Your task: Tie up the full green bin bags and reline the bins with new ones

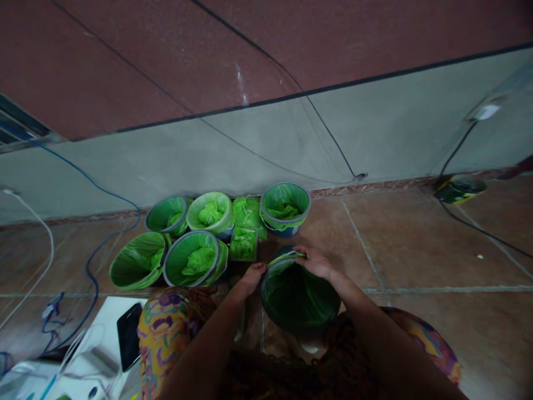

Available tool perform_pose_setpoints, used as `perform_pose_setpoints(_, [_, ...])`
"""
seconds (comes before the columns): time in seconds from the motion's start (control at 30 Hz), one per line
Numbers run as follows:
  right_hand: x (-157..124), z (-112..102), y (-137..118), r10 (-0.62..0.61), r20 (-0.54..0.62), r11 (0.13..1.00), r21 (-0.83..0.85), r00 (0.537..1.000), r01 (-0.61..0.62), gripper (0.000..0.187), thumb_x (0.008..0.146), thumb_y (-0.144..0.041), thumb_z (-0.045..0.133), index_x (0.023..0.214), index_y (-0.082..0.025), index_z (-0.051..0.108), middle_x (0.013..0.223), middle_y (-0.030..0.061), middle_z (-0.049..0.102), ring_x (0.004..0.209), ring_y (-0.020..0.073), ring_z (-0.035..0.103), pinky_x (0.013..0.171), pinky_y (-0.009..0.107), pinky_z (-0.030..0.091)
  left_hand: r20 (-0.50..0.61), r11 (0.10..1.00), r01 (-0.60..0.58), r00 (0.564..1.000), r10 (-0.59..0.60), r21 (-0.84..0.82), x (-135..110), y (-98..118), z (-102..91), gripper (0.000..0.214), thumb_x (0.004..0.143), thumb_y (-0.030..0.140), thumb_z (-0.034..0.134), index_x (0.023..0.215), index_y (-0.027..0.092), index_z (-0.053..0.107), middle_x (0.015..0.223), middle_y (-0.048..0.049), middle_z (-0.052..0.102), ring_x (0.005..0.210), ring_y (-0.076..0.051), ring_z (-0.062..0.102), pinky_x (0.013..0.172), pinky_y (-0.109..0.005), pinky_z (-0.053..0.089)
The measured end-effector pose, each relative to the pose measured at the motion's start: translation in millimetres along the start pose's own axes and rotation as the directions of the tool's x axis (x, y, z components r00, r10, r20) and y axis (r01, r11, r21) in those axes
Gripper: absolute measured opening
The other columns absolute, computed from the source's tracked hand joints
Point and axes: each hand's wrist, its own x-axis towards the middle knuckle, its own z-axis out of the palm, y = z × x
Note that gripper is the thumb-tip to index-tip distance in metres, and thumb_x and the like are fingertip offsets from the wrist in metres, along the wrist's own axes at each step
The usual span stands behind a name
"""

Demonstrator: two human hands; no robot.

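Between my knees stands a dark bucket [300, 325] lined with a green bin liner [297, 294], its mouth tilted toward me. At the left side of its rim, my left hand [253, 276] is closed, with the fingertips pinching the liner's edge. My right hand [315, 262] is closed on the liner where it folds over the far rim. Part of the liner's edge hangs light green between the two hands. The inside of the bucket is dark, so its bottom cannot be made out.
Several green-lined buckets [285, 203] stand along the wall, with a clear box [244, 244] of green bags among them. A phone [129, 336] lies on a white surface at lower left. A blue cable [94, 266] crosses the floor; a can [460, 190] stands far right.
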Motion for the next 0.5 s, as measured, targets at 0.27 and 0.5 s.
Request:
perform_pose_setpoints(0.27, [-8,1,-11,-0.033,0.072,0.943,-0.329,0.997,0.055,0.026,0.079,-0.024,0.067,0.105,-0.021,0.07,0.108,0.0091,0.071,0.097,0.0241,0.065,0.087,0.032,0.045,-0.14,0.997,-0.036,0.989,0.046,0.073,9,7,1.6,0.03,0.071,0.043,0.069,0.061,0.017,0.055,0.054,0.0059,0.049,0.055,-0.009,0.044,0.055,-0.022,0.034])
perform_pose_setpoints(0.5, [-4,-5,2,0.011,-0.061,0.939,-0.341,0.998,-0.031,0.012,0.086,-0.023,0.058,0.091,-0.021,0.069,0.093,0.0073,0.072,0.091,0.0209,0.065,0.08,0.027,0.044,-0.087,0.997,0.044,0.995,-0.038,0.066,-9,-4,-5.5,0.037,0.071,0.053,0.068,0.07,0.016,0.067,0.065,-0.0009,0.065,0.066,-0.015,0.059,0.066,-0.027,0.045])
